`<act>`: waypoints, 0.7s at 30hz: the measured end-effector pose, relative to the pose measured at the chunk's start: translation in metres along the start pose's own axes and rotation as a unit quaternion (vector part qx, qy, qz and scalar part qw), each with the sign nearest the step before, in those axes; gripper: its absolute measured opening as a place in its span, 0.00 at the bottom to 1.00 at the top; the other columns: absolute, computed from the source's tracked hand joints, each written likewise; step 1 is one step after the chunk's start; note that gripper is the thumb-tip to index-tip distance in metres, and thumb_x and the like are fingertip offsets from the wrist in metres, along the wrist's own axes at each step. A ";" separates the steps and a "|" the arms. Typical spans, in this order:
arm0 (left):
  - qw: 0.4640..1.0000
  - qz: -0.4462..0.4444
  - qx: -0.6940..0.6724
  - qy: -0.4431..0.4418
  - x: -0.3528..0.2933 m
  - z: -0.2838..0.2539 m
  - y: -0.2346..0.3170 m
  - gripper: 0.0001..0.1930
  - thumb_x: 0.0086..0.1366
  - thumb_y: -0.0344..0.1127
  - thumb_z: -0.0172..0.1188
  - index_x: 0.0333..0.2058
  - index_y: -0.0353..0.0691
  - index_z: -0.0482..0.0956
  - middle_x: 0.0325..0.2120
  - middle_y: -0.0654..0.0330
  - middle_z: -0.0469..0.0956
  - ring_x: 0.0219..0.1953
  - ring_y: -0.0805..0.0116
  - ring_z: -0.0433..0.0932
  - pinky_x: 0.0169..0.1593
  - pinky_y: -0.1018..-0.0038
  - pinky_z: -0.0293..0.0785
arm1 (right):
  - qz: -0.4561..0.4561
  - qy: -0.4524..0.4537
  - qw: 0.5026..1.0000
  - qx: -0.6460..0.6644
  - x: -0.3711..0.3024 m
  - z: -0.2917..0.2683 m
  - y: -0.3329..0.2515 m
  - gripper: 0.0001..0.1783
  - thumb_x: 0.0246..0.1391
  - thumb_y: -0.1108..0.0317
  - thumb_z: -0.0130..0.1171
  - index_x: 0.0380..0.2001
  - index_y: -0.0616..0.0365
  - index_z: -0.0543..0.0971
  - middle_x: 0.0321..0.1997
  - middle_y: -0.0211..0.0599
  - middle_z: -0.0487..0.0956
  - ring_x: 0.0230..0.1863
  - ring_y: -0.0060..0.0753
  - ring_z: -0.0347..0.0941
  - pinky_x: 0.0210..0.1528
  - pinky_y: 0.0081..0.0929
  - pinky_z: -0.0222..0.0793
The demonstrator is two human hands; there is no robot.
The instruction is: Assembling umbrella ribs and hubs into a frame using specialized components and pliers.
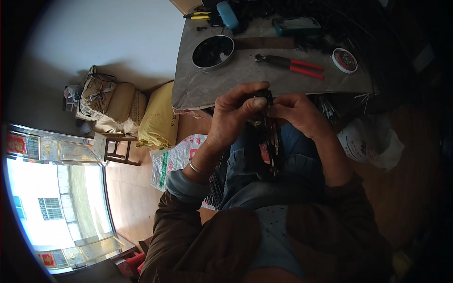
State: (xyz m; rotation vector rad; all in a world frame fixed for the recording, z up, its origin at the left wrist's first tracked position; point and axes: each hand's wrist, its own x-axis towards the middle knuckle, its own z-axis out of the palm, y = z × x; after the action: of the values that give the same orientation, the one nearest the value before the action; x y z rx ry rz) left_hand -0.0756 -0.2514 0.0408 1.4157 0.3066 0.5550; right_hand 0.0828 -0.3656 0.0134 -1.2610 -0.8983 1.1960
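Jacket; hands hold dark piece, seemingly just off table edge

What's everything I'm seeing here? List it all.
Table: 1, grey, top centre
Round dish: 1, black, pale rim, table's left
Red-handled pliers: 1, red and black, mid-table
Round container: 1, white, table's right
Teal box: 1, table's back
Blue case: 1, table's back
Yellow-handled tool: 1, table's back left
Small pieces: uncountable, black, table's back
Yellow sack: 1, floor left
Tan sacks: count unclear, left of yellow sack
Stool: 1, brown, left
Plastic bags: 2, whitish, floor both sides
Bright opening: 1, lower left
Slender pieces: count unclear, dark, centre
Left hand: 1, bare, gripping pieces
Right hand: 1, bare, touching pieces
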 end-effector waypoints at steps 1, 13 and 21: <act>1.000 -0.002 0.000 -0.002 0.000 0.003 0.000 0.17 0.61 0.32 0.62 0.50 0.39 0.76 0.32 0.67 0.79 0.32 0.82 0.76 0.37 0.83 0.73 | -0.012 0.007 1.000 -0.010 -0.001 -0.001 0.002 0.13 0.54 0.61 0.63 0.28 0.61 0.80 0.23 0.27 0.78 0.24 0.15 0.72 0.27 0.15 0.67; 0.998 0.004 -0.053 -0.024 -0.001 0.005 -0.002 0.17 0.62 0.32 0.61 0.50 0.38 0.76 0.31 0.64 0.79 0.32 0.79 0.75 0.38 0.81 0.73 | 0.006 -0.053 0.997 0.062 -0.003 -0.006 0.000 0.11 0.50 0.63 0.67 0.26 0.60 0.79 0.23 0.29 0.79 0.24 0.18 0.75 0.28 0.17 0.71; 0.987 0.017 -0.157 -0.041 -0.007 0.004 -0.015 0.15 0.65 0.33 0.59 0.49 0.39 0.75 0.37 0.63 0.78 0.39 0.79 0.74 0.44 0.81 0.70 | 0.003 -0.034 0.999 0.040 -0.003 0.002 0.004 0.12 0.49 0.65 0.67 0.23 0.61 0.76 0.21 0.31 0.78 0.23 0.19 0.74 0.26 0.17 0.70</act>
State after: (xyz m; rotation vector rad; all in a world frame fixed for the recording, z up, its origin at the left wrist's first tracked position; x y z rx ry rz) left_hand -0.0771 -0.2596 0.0263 1.1360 0.1213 0.5449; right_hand 0.0797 -0.3687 0.0100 -1.1644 -0.8879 1.2747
